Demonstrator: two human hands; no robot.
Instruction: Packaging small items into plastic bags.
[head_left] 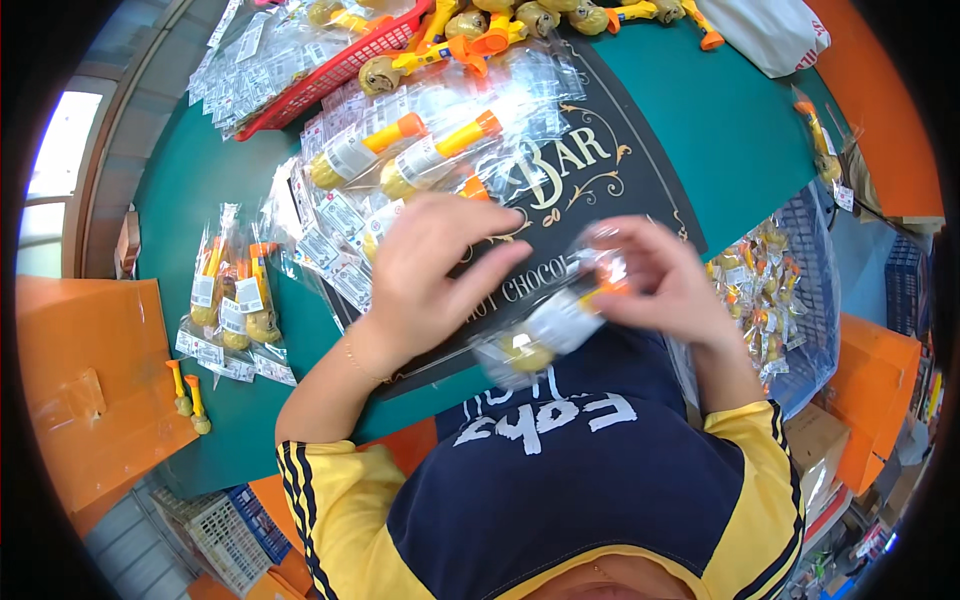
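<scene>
My right hand (665, 280) grips the orange end of a bagged toy (545, 335). The toy has a round yellow head, an orange-tipped handle and a white label, all inside a clear plastic bag that blurs slightly. It hangs tilted over the near edge of the dark mat (640, 190). To its left, my left hand (430, 260) is held with thumb and fingers apart and nothing between them. Just beyond that hand lie several more bagged toys (430, 160) on a pile of clear printed bags (335, 225).
Loose yellow-and-orange toys (470, 45) lie at the far side near a red basket (340, 75) of bags. More bagged toys (235, 300) rest on the green table (160, 235) at left. A blue crate (815, 330) full of bagged toys stands at right. Orange boxes (95, 390) flank the table.
</scene>
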